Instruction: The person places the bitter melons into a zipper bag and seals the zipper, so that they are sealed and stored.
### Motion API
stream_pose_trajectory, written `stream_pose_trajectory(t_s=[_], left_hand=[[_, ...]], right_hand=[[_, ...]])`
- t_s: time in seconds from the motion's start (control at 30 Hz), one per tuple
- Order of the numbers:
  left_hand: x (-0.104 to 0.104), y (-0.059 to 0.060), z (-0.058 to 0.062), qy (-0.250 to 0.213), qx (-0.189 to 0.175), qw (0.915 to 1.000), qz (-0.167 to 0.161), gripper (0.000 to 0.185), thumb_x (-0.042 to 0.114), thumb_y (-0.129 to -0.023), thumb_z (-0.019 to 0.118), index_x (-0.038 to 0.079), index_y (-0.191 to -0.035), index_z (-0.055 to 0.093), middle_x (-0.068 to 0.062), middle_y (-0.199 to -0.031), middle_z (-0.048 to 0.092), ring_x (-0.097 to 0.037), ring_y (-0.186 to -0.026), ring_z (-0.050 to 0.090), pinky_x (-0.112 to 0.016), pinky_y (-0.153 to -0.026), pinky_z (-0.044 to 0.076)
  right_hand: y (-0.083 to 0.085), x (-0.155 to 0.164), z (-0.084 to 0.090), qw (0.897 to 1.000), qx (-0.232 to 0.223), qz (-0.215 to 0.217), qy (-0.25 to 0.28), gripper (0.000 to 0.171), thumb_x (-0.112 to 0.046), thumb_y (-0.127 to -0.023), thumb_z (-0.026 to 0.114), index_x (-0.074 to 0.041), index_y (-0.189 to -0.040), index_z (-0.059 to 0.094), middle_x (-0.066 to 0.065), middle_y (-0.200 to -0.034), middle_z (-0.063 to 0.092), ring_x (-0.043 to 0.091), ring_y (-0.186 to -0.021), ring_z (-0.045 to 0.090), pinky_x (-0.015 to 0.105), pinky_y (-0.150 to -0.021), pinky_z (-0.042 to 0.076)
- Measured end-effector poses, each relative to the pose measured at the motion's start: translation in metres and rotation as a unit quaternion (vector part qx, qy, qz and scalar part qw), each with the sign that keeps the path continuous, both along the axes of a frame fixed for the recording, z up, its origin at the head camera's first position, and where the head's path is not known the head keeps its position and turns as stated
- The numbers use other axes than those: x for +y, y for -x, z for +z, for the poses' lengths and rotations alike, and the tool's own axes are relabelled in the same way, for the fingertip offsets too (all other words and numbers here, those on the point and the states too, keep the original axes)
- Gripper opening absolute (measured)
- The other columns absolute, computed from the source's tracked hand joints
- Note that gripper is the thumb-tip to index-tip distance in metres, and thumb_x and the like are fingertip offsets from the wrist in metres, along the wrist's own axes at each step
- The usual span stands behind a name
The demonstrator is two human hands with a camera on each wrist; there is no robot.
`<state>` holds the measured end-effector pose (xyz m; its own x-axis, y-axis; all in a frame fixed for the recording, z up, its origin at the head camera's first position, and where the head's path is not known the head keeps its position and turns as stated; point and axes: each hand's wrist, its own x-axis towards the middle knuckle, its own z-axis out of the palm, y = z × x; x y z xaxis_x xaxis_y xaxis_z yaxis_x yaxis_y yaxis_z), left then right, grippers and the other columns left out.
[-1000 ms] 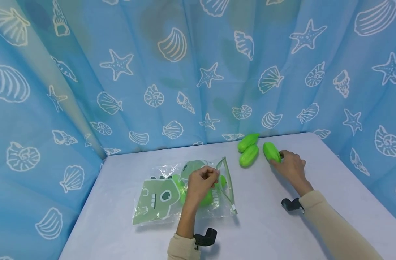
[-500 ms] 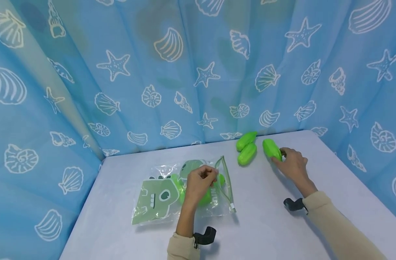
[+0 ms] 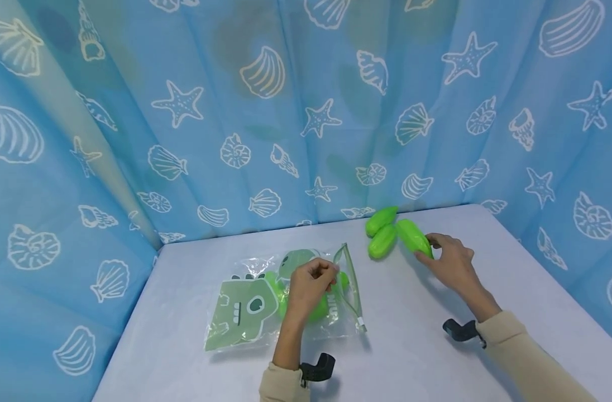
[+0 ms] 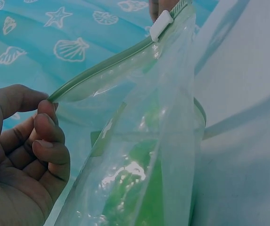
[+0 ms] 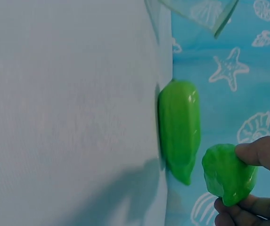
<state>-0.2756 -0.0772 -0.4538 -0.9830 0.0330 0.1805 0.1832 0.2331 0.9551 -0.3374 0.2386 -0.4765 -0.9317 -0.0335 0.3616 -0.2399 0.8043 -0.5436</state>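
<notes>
A clear zip bag (image 3: 266,296) with a green dinosaur print lies on the white table (image 3: 411,346), with green toys inside it. My left hand (image 3: 311,282) pinches the bag's upper lip (image 4: 102,70) and holds its mouth open; the white slider (image 4: 160,23) sits at the far end of the zip. My right hand (image 3: 449,259) grips a green toy vegetable (image 3: 414,237) (image 5: 229,174), lifted off the table. Two more green vegetables (image 3: 382,231) lie together at the back, one of them (image 5: 179,129) close beside the held one.
Blue curtain (image 3: 286,111) with white shells and starfish closes in the table at the back and on both sides. The table's front and right parts are bare.
My right hand has picked the green vegetable up and turned it, moving it a little left toward the two others. The left hand keeps its hold on the bag.
</notes>
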Motion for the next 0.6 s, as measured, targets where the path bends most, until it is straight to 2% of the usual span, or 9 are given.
stream_pose_trajectory(t_s=[0.33,0.6], left_hand=[[-0.001,0.001,0.004,0.003,0.001,1.0000,0.006,0.013,0.032,-0.085,0.065,0.019,-0.083,0.068,-0.001,-0.068,0.063,-0.017,-0.058,0.057,-0.025,-0.052,0.045],[0.000,0.000,0.001,0.000,0.001,1.0000,0.002,0.014,0.030,-0.086,0.065,0.017,-0.083,0.068,-0.001,-0.067,0.062,-0.016,-0.056,0.056,-0.023,-0.050,0.043]], right_hand=[[-0.016,-0.015,0.004,0.998,0.012,0.067,-0.019,0.055,-0.042,-0.083,0.065,-0.004,-0.122,0.054,0.015,-0.111,0.058,0.033,-0.105,0.048,0.052,-0.077,0.023],[-0.026,-0.022,0.001,0.997,-0.002,0.072,-0.025,0.052,-0.038,-0.080,0.069,-0.010,-0.121,0.054,0.009,-0.109,0.059,0.028,-0.102,0.050,0.048,-0.079,0.025]])
